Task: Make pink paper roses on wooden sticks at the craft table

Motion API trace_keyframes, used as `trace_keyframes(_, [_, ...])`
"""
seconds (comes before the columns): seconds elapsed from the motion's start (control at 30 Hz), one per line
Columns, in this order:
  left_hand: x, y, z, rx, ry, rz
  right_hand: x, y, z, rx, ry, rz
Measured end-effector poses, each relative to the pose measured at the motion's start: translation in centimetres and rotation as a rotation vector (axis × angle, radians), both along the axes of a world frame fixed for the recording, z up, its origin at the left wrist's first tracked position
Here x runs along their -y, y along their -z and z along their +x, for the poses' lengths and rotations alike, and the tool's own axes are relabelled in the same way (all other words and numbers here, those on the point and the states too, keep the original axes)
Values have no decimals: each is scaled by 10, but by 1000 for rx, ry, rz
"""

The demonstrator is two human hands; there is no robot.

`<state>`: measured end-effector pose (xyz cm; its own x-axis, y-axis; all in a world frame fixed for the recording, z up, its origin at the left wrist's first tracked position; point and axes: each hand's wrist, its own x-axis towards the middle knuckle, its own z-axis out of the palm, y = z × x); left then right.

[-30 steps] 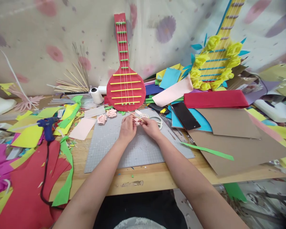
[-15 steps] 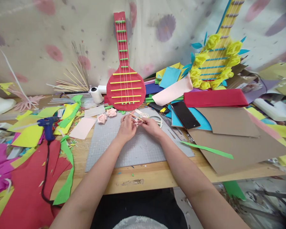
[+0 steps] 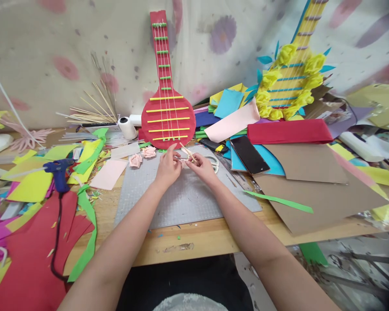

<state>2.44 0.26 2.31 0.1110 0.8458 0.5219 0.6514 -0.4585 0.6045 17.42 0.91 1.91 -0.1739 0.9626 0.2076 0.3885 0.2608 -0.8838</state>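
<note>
My right hand (image 3: 202, 167) is closed around a thin wooden stick (image 3: 186, 151), which points up and to the left. Between my two hands is a small pale pink paper piece (image 3: 183, 163), largely hidden by the fingers. Bent fingers of my left hand (image 3: 169, 167) pinch its left side, the index finger raised. Both hands are over the grey cutting mat (image 3: 181, 203). Two pink paper roses (image 3: 141, 156) lie to the left of my left hand. White-handled scissors (image 3: 213, 162) lie just behind my right hand, partly covered.
A red paper lute (image 3: 168, 116) leans on the wall behind the mat. At left are a blue glue gun (image 3: 61, 172) and red felt (image 3: 35, 242). A phone (image 3: 249, 154), cardboard (image 3: 317, 194) and a yellow flowered instrument (image 3: 288, 82) are at right.
The stick has turned from lying nearly flat to a steeper slant in my right hand. My left index finger has lifted away, and the view has shifted slightly.
</note>
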Motion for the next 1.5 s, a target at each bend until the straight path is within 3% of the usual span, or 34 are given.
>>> trace_keyframes(0.3, [1, -22, 2, 33, -96, -235, 5, 2, -13, 78, 70, -2])
trace_keyframes(0.57, [-1, -36, 7, -185, -220, -237, 0, 11, -12, 60, 29, 60])
trace_keyframes(0.8, [-7, -30, 0, -102, -329, -382, 1, 12, -8, 119, -73, 62])
trace_keyframes(0.97, [-9, -25, -7, -10, -330, -425, 1, 12, -8, 119, -86, 85])
trace_keyframes(1.3, [-16, -16, -11, 52, -335, -381, 3, 11, -9, 101, -106, 53])
trace_keyframes(1.4, [-13, -21, -10, 54, -279, -301, 0, 8, -7, -36, -153, 9])
trace_keyframes(1.5, [-10, -27, -8, -3, -212, -183, -7, 4, -1, -291, -97, -53])
